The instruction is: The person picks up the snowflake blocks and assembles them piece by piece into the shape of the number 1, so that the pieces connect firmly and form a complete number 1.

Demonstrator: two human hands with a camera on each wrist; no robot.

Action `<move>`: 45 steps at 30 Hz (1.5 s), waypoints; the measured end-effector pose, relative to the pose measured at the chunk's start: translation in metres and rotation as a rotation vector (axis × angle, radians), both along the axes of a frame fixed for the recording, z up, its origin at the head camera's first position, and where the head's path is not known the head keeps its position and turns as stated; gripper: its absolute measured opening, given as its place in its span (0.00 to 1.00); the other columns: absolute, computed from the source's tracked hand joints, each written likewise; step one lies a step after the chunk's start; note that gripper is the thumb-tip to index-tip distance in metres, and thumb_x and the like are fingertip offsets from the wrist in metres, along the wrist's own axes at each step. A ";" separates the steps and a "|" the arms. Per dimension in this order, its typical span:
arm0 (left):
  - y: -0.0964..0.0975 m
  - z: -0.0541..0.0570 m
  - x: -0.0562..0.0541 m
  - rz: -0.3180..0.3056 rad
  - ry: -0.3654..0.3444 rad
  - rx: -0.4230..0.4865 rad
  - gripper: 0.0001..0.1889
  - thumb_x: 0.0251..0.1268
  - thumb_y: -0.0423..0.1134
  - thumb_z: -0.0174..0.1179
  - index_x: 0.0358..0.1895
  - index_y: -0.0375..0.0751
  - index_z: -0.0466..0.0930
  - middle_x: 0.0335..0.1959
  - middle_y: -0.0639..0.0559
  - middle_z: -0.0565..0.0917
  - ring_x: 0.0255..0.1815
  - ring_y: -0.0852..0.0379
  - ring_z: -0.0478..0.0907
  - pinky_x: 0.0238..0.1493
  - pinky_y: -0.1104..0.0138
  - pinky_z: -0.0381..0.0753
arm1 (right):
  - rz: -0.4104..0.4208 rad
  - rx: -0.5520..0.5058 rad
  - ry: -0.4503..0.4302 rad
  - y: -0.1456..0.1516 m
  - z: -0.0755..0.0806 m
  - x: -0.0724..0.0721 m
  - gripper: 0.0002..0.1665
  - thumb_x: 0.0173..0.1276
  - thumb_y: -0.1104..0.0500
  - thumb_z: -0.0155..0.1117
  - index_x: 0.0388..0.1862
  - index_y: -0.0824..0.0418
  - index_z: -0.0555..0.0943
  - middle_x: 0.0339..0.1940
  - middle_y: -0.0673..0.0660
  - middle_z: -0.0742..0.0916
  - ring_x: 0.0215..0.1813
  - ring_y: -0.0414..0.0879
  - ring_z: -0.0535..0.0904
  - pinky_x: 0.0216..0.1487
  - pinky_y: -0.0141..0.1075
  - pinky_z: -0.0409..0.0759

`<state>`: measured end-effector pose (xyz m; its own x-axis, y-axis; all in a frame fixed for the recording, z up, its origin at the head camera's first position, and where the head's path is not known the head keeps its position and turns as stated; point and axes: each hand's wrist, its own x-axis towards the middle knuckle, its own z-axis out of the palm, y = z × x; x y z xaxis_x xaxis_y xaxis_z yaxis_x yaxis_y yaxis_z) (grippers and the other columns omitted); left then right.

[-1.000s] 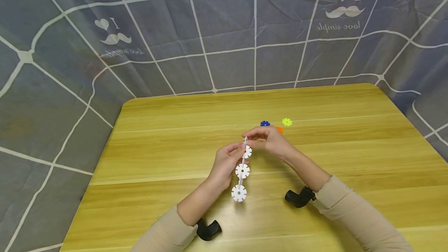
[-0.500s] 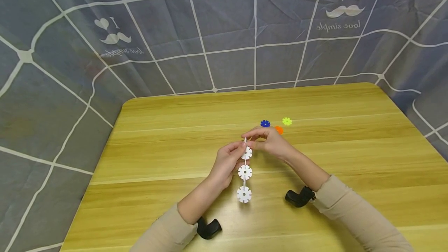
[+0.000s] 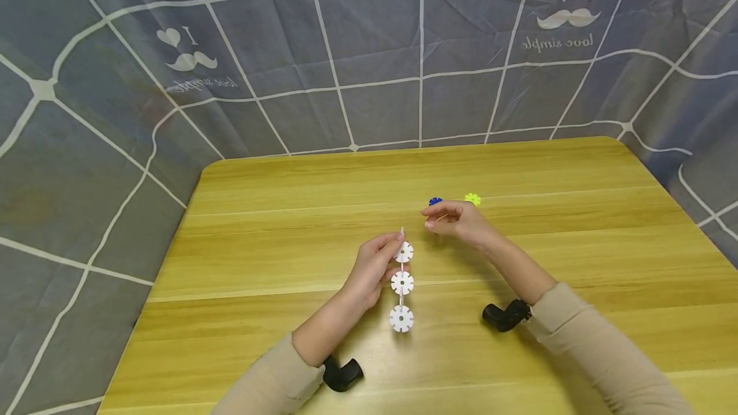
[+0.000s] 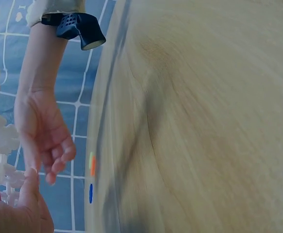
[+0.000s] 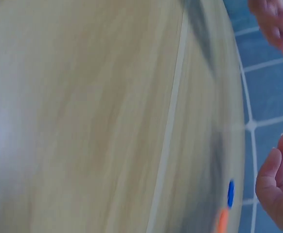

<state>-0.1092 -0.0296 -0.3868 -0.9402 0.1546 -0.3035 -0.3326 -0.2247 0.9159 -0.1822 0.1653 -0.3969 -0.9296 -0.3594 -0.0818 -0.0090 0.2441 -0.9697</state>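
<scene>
My left hand (image 3: 366, 269) pinches the upper end of a chain of white notched snowflake discs (image 3: 401, 283), slotted together at right angles and hanging above the table. In the left wrist view, part of the white chain (image 4: 4, 138) shows at the left edge. My right hand (image 3: 466, 224) is apart from the chain, to its upper right, fingers loosely bent and nothing seen between them. Just beyond its fingertips lies a blue snowflake disc (image 3: 435, 201). The right hand hides the orange snowflake disc (image 4: 93, 165) in the head view, though both wrist views show it.
A yellow-green snowflake disc (image 3: 473, 198) lies behind the right hand on the wooden table (image 3: 277, 223). Black wrist-worn devices (image 3: 343, 374) sit at both cuffs. A grey curtain (image 3: 375, 50) with white lines stands behind the table's back edge.
My right hand has let go of the chain's upper end and moved right, covering the orange disc. The left hand has stayed in place; the chain has swung from tilted to nearly straight.
</scene>
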 end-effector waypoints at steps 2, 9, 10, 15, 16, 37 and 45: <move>0.000 -0.001 0.000 0.007 0.000 -0.003 0.21 0.69 0.36 0.52 0.57 0.22 0.69 0.32 0.51 0.74 0.24 0.62 0.76 0.28 0.77 0.80 | -0.038 0.007 -0.019 0.009 -0.002 -0.004 0.22 0.61 0.66 0.65 0.52 0.76 0.75 0.34 0.51 0.83 0.34 0.42 0.79 0.36 0.30 0.79; -0.001 -0.002 -0.002 0.029 0.001 -0.001 0.21 0.69 0.36 0.52 0.58 0.22 0.68 0.35 0.51 0.75 0.29 0.64 0.74 0.31 0.76 0.81 | -0.125 0.101 0.023 0.038 -0.005 -0.016 0.23 0.59 0.65 0.67 0.51 0.76 0.75 0.31 0.51 0.82 0.30 0.44 0.79 0.31 0.32 0.79; -0.002 -0.002 -0.002 0.029 0.004 -0.002 0.21 0.69 0.36 0.52 0.58 0.23 0.68 0.35 0.51 0.75 0.29 0.65 0.74 0.31 0.76 0.81 | -0.134 0.120 0.025 0.042 -0.004 -0.017 0.23 0.59 0.65 0.67 0.51 0.76 0.75 0.31 0.52 0.82 0.30 0.44 0.79 0.30 0.33 0.80; -0.003 -0.003 -0.003 0.023 0.002 -0.003 0.21 0.69 0.36 0.52 0.58 0.24 0.69 0.37 0.50 0.76 0.30 0.64 0.75 0.33 0.74 0.81 | -0.175 0.198 0.021 0.058 -0.005 -0.025 0.23 0.61 0.64 0.65 0.53 0.75 0.74 0.34 0.57 0.79 0.30 0.45 0.78 0.31 0.32 0.80; -0.003 -0.003 -0.003 0.019 0.000 -0.002 0.21 0.69 0.36 0.52 0.59 0.24 0.69 0.38 0.49 0.76 0.31 0.64 0.75 0.34 0.73 0.81 | -0.188 0.205 0.013 0.060 -0.006 -0.027 0.23 0.61 0.64 0.65 0.53 0.75 0.74 0.34 0.57 0.79 0.30 0.44 0.78 0.31 0.32 0.80; -0.005 -0.005 -0.001 -0.030 0.007 -0.009 0.20 0.72 0.36 0.49 0.61 0.26 0.67 0.37 0.50 0.77 0.21 0.64 0.77 0.27 0.77 0.80 | -0.354 0.525 0.027 0.066 -0.021 -0.053 0.26 0.56 0.55 0.71 0.48 0.70 0.77 0.31 0.58 0.75 0.31 0.48 0.69 0.30 0.34 0.69; -0.005 -0.007 -0.002 -0.024 0.007 -0.018 0.20 0.71 0.36 0.50 0.61 0.27 0.68 0.48 0.38 0.77 0.25 0.62 0.77 0.29 0.75 0.81 | -0.334 0.566 0.020 0.060 -0.020 -0.054 0.24 0.54 0.56 0.72 0.43 0.71 0.75 0.36 0.61 0.75 0.36 0.53 0.68 0.36 0.38 0.69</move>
